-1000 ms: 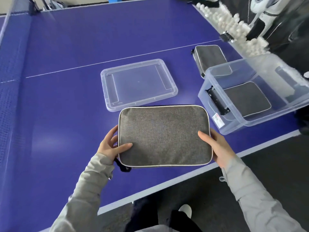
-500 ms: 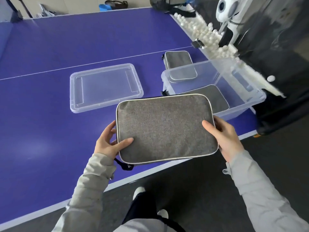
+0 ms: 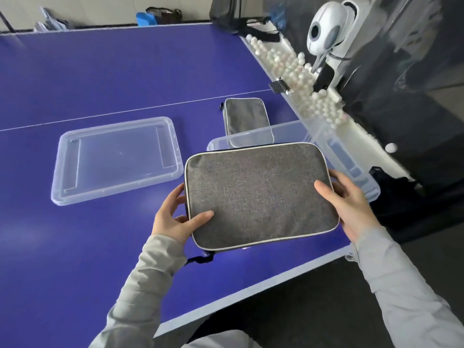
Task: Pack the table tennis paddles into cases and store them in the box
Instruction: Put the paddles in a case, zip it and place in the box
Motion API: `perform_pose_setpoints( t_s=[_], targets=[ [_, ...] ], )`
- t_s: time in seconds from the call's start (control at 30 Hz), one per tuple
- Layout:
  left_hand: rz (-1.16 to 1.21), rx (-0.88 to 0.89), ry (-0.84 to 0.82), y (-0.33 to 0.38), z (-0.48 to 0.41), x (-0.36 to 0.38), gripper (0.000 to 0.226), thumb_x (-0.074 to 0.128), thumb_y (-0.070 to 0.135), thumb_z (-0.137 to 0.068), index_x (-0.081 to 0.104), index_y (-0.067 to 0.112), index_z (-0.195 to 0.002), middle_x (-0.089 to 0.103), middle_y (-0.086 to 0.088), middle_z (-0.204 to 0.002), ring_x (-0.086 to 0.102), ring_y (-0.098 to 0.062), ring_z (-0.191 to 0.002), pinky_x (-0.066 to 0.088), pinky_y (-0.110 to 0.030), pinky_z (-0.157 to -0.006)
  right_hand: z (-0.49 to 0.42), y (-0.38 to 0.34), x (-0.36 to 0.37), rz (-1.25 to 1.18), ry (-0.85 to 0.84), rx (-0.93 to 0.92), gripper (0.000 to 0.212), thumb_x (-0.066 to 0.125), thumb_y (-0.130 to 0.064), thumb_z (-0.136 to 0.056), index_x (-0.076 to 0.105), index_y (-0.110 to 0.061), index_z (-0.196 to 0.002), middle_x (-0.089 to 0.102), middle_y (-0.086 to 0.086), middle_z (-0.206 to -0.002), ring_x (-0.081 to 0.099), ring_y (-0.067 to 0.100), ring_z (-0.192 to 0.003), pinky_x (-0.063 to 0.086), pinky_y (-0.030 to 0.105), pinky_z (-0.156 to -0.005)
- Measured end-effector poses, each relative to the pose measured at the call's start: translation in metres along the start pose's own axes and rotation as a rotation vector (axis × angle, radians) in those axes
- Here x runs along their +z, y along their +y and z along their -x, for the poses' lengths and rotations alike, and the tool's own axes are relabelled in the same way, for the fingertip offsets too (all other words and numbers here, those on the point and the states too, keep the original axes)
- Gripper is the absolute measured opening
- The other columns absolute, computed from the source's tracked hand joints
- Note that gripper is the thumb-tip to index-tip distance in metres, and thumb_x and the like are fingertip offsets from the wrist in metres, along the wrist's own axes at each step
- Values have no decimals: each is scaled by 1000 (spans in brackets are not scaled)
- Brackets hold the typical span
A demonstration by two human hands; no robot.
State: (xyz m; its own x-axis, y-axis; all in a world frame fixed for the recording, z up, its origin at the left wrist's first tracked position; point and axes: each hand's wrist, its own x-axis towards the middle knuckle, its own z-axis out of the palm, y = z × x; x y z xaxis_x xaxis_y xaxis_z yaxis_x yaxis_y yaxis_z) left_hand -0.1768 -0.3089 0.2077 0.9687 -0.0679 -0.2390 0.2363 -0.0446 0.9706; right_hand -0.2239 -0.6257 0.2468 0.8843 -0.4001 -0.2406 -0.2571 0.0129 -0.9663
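I hold a grey fabric paddle case [image 3: 261,194] with white piping flat in the air, above the near part of the clear plastic box [image 3: 351,167]. My left hand [image 3: 173,217] grips its left edge, thumb on top. My right hand [image 3: 351,207] grips its right edge. The held case covers most of the box, so the box's inside is hidden. A second grey case [image 3: 243,116] lies on the blue table behind the box. A dark strap [image 3: 200,258] hangs below the held case.
The box's clear lid [image 3: 115,159] lies flat on the table to the left. Along the table's right edge runs a trough of several white balls [image 3: 296,71], with a white ball machine [image 3: 324,33] behind it. The table's near edge [image 3: 251,290] is close to me.
The held case has moved right and away from me, from over the table to over the box, now hiding the case that lay inside. My view has swung right.
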Motion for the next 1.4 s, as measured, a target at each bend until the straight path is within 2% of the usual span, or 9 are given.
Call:
perform_pose_setpoints(
  t_s=[0.2,0.37,0.6,0.67,0.8,0.93,1.1,1.3,1.4],
  targets=[
    [35,-15,-69,17,-38,55,74,85,18,-62,42,55,-110,55,19,-109,66,-19,-82,57,-28,-70,-59,-13,-41,29,27,29,66,74,-42,-63,58,-25,-125,68,1,-114,64,14,-106,49,31,-86],
    [53,-55,-75,11,-51,98,81,77,-2,-71,35,45,-123,49,18,-110,59,-6,-86,50,-8,-62,-103,-8,-68,50,-9,89,60,77,-47,-59,63,-32,-116,72,0,-105,66,16,-103,50,30,-81],
    [96,-144,88,-12,-62,144,80,71,-11,-73,40,34,-132,54,20,-108,65,8,-73,49,-7,-58,-151,15,-86,119,-188,159,65,80,-35,-60,56,-29,-120,68,1,-111,65,16,-103,51,34,-89],
    [93,-184,135,-20,-68,155,80,72,-11,-72,41,29,-134,57,16,-109,66,2,-78,52,-11,-64,-162,23,-88,195,-243,179,68,82,-25,-65,52,-27,-125,64,1,-117,62,19,-107,49,42,-96],
    [16,-295,214,-42,-84,171,84,76,-5,-70,38,20,-141,56,1,-123,56,-21,-108,46,-34,-97,-180,44,-86,412,-313,205,82,85,-18,-66,42,-21,-136,56,4,-130,57,23,-115,45,46,-102],
    [3,-359,283,-64,-91,175,82,75,-4,-70,41,29,-138,58,3,-120,58,-28,-112,46,-45,-99,-188,64,-81,454,-345,203,82,85,-12,-65,41,-21,-133,60,3,-126,58,20,-112,45,43,-102],
    [-8,-422,305,-74,-94,176,76,72,-6,-72,44,27,-133,61,-1,-118,61,-33,-100,52,-54,-85,-191,78,-77,501,-375,239,90,86,-15,-64,37,-22,-139,57,0,-129,55,20,-117,43,43,-104],
    [-8,-497,288,-78,-96,178,79,74,-7,-71,40,19,-137,58,-8,-122,56,-24,-99,46,-32,-82,-193,82,-75,540,-415,244,93,86,-15,-63,35,-22,-141,56,0,-130,54,19,-119,42,42,-106],
    [-52,-526,268,-75,-98,179,86,79,-7,-65,39,14,-138,54,-9,-129,54,-28,-112,47,-40,-94,-192,80,-73,560,-417,243,93,86,-14,-64,34,-20,-141,55,0,-130,54,20,-119,42,42,-106]
  ],
)
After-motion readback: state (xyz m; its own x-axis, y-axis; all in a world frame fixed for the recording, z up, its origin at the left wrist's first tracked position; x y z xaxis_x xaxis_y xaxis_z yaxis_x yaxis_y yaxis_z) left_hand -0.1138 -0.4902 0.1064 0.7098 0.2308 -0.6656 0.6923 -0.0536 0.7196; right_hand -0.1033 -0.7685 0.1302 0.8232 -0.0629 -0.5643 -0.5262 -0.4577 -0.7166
